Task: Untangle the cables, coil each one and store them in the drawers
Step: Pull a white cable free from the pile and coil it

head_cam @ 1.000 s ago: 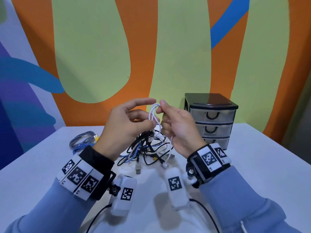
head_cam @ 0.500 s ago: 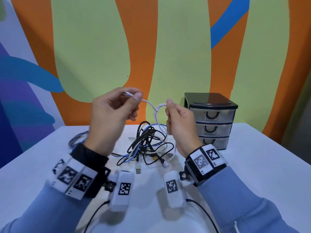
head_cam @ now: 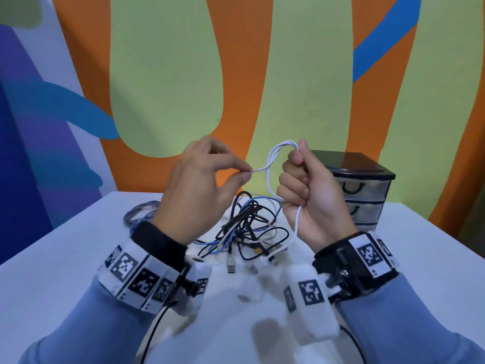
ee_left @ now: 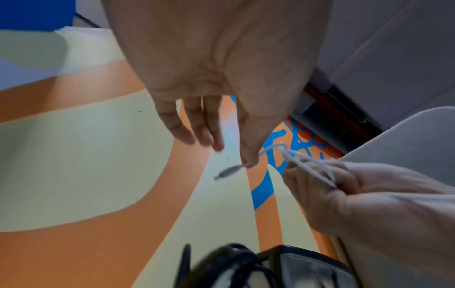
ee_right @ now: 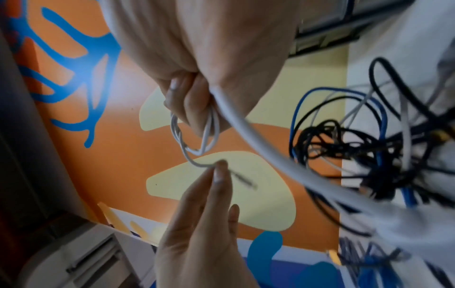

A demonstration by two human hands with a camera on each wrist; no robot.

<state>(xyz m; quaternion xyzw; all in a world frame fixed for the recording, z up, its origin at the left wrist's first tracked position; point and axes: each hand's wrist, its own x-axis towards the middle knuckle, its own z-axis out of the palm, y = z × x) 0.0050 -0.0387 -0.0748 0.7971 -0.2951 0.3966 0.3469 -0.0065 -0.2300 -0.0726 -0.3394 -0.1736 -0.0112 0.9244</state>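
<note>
A thin white cable is held up above the table between both hands. My right hand is a fist round small loops of it, and its tail hangs down to the pile. My left hand pinches the cable's free end between thumb and forefinger, with the plug sticking out past the fingertips. A tangle of black, blue and white cables lies on the white table under the hands. The small drawer unit with a black top stands behind my right hand, its visible drawers closed.
A grey and blue coiled cable lies at the table's back left. A loose USB plug points toward me from the tangle. The painted wall stands right behind the table.
My left hand has drawn the white cable's end out to the left and lowered a little. My right hand has closed into a fist round the loops.
</note>
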